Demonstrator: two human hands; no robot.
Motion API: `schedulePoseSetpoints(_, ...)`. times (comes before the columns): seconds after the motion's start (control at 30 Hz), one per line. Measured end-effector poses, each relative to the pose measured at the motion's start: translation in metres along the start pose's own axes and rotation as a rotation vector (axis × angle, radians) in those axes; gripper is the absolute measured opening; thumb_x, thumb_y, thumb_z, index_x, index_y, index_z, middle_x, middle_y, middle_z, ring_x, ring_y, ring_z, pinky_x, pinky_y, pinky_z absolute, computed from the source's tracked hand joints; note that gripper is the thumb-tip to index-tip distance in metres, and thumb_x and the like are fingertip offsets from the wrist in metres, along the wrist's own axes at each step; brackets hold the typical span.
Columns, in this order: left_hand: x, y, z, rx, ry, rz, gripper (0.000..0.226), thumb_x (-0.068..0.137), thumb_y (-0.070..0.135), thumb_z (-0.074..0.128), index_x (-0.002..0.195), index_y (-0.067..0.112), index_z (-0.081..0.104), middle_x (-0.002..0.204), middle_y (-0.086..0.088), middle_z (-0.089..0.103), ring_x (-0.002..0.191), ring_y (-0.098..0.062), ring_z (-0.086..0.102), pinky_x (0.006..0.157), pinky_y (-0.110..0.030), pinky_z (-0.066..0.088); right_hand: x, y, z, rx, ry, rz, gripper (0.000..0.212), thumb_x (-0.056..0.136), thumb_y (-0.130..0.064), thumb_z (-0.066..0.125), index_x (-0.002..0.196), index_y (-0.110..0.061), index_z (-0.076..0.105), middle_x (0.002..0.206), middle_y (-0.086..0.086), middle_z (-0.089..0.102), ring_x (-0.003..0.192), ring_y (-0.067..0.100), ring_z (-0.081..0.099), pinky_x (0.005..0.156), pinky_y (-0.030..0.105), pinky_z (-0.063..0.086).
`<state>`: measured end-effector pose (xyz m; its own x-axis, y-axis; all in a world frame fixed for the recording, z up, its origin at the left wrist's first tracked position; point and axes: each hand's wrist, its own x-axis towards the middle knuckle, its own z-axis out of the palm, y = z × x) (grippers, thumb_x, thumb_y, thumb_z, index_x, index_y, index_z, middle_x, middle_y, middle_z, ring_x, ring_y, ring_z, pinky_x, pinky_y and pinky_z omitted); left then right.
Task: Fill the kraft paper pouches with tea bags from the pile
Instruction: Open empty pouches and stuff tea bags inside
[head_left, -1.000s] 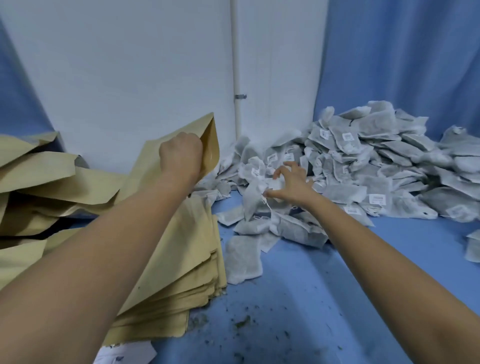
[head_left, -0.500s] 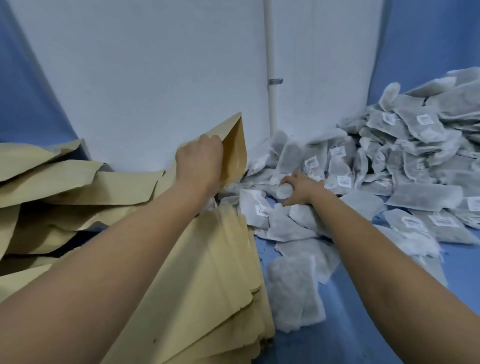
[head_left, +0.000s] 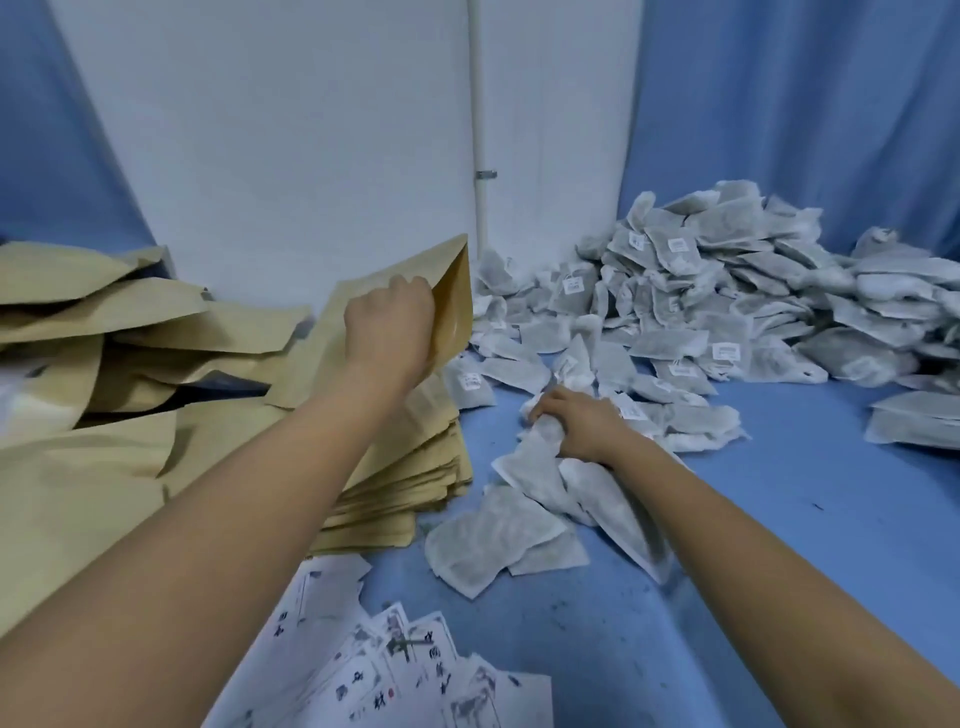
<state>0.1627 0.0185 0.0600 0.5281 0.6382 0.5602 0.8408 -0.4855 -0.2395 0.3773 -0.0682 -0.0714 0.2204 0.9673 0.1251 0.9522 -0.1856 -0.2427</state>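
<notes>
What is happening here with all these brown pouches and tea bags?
A person is packing tea bags into paper pouches. The left hand holds one pouch up by its open mouth, above a stack of flat pouches. The right hand grips a bunch of tea bags on the blue table, at the near edge of the big pile. The bunch is not yet in the pouch.

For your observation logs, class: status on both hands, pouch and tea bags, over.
Left hand holds kraft pouch open. Right hand clutches tea bags at pile edge. No obstacle seen between them.
</notes>
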Motion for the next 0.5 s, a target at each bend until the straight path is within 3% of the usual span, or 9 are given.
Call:
schedulePoseSetpoints(0.1,-0.034,-0.002,-0.025,0.021,-0.005,0.042,0.027,0.078,-0.011,0.049,0.093,0.011,0.046,0.096,-0.007,0.055,0.083,-0.028,0.062,0.046,-0.025,0.017,-0.031,-0.019,-0.007,-0.049,0.003,0.09,0.05,0.078,-0.027,0.069,0.125,-0.032,0.053,0.144,-0.005,0.035,0.138,0.025,0.027,0.103,0.045,0.027)
schedulePoseSetpoints(0.17,-0.049,-0.005,-0.042,0.036,0.023,0.038,0.028,0.078,-0.01,0.05,0.089,0.014,0.04,0.09,-0.005,0.051,0.072,-0.025,0.06,0.044,-0.024,0.016,-0.047,-0.032,-0.011,-0.112,0.173,0.188,0.052,0.078,-0.03,0.071,0.126,-0.028,0.052,0.148,0.001,0.03,0.139,0.028,0.02,0.108,0.049,0.019)
schedulePoseSetpoints(0.27,-0.065,-0.015,-0.062,0.089,0.043,0.0,0.024,0.079,-0.005,0.053,0.094,0.012,0.046,0.085,-0.002,0.045,0.059,-0.02,0.051,0.042,-0.025,0.014,-0.069,-0.051,-0.018,-0.061,0.453,0.165,0.037,0.078,-0.02,0.069,0.113,-0.015,0.057,0.12,0.005,0.049,0.104,0.025,0.048,0.08,0.034,0.038)
schedulePoseSetpoints(0.33,-0.075,-0.021,-0.067,0.092,0.026,-0.011,0.024,0.08,-0.004,0.053,0.097,0.012,0.048,0.086,-0.003,0.047,0.064,-0.021,0.057,0.043,-0.025,0.014,-0.083,-0.063,-0.02,0.031,0.392,0.134,0.014,0.084,-0.016,0.059,0.096,-0.012,0.062,0.101,0.003,0.057,0.085,0.024,0.056,0.065,0.033,0.04)
schedulePoseSetpoints(0.4,-0.085,-0.026,-0.07,0.07,0.021,-0.017,0.024,0.081,-0.004,0.051,0.099,0.011,0.047,0.087,-0.003,0.048,0.067,-0.023,0.059,0.043,-0.024,0.017,-0.095,-0.069,-0.019,0.053,0.262,0.163,0.015,0.087,-0.017,0.05,0.082,-0.011,0.063,0.086,0.004,0.062,0.078,0.025,0.059,0.063,0.033,0.043)
schedulePoseSetpoints(0.5,-0.101,-0.028,-0.071,0.058,0.001,-0.015,0.025,0.081,-0.004,0.052,0.1,0.012,0.046,0.094,-0.004,0.053,0.064,-0.022,0.057,0.043,-0.024,0.016,-0.114,-0.068,-0.019,0.063,0.208,0.171,0.014,0.087,-0.017,0.051,0.082,-0.012,0.064,0.088,0.003,0.061,0.082,0.022,0.058,0.069,0.033,0.046)
